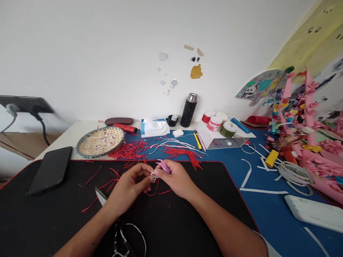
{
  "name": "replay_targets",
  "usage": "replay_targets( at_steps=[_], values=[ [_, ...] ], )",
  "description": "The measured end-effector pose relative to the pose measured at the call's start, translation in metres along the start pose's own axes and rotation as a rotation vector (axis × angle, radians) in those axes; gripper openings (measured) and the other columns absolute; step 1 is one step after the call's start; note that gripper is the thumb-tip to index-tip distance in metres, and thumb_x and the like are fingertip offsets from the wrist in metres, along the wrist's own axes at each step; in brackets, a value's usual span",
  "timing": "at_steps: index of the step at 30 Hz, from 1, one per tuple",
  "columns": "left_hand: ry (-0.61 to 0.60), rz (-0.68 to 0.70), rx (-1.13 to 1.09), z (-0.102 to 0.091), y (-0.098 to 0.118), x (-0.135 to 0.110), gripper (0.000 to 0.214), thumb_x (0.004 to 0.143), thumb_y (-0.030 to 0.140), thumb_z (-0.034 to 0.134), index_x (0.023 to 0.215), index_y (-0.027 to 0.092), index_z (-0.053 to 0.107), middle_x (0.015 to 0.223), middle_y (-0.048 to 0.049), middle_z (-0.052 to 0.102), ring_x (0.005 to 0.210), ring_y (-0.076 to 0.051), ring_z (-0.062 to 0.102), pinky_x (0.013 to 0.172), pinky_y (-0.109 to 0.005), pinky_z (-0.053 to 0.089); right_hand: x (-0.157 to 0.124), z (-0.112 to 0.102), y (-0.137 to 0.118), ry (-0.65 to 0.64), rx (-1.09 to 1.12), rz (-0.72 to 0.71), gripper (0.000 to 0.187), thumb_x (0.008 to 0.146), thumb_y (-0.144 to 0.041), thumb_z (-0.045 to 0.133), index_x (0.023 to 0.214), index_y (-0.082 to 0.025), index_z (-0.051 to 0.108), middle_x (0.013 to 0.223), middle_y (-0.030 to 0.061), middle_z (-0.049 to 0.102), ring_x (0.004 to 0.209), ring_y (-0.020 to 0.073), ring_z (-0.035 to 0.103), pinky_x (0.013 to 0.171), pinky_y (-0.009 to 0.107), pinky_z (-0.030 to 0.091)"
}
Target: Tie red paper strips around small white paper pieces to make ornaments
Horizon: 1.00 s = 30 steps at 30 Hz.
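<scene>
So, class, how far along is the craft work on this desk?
Done: the woven tray holds several small red-and-white pieces. In hand: left hand and right hand pinch a pink petal piece at its white tie. Remaining, probably: loose red strands and white strips lie unused behind.

Both hands pinch a small pink piece

Left hand and right hand meet at the pink piece above the black mat

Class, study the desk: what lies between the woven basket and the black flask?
In the head view, a red roll, a tissue pack and a small black pot lie between the basket and the flask.
</scene>
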State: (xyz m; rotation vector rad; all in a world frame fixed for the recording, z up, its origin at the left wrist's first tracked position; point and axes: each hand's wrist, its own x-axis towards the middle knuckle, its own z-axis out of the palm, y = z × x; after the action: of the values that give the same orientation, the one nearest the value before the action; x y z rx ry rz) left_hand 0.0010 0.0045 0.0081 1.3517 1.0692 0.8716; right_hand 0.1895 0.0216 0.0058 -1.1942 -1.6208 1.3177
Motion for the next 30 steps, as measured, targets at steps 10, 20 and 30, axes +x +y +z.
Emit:
replay_targets(
  at_steps=[10,20,30],
  values=[
    [0.01,-0.069,-0.096,-0.001,-0.007,0.002,0.034,0.081,0.046,0.079,0.096,0.019,0.065,0.071,0.0025,0.068,0.061,-0.015,0.063,0.057,-0.027,0.051,0.0,0.001,0.0,0.0,-0.033,0.0,0.017,0.091,-0.036,0.066,0.085,-0.019,0.064,0.075,-0.0022,0.057,0.069,0.0144,0.047,0.066,0.026,0.037],
    [-0.024,-0.238,-0.363,-0.01,-0.004,0.002,0.041,0.071,0.04,0.09,0.096,0.016,0.069,0.072,-0.0009,0.074,0.057,-0.012,0.063,0.053,-0.022,0.046,-0.003,0.001,-0.003,-0.027,-0.023,-0.032,0.018,0.094,-0.035,0.062,0.088,-0.019,0.067,0.081,-0.0003,0.063,0.074,0.0156,0.053,0.069,0.027,0.04],
    [-0.049,-0.348,-0.491,-0.013,0.0,0.0,0.039,0.064,0.03,0.095,0.091,0.015,0.072,0.067,-0.0013,0.074,0.051,-0.01,0.061,0.05,-0.019,0.045,-0.007,0.003,-0.001,-0.017,-0.19,-0.069,0.011,0.095,-0.029,0.063,0.091,-0.019,0.067,0.077,-0.0027,0.063,0.067,0.0125,0.052,0.062,0.024,0.039]
  ],
)
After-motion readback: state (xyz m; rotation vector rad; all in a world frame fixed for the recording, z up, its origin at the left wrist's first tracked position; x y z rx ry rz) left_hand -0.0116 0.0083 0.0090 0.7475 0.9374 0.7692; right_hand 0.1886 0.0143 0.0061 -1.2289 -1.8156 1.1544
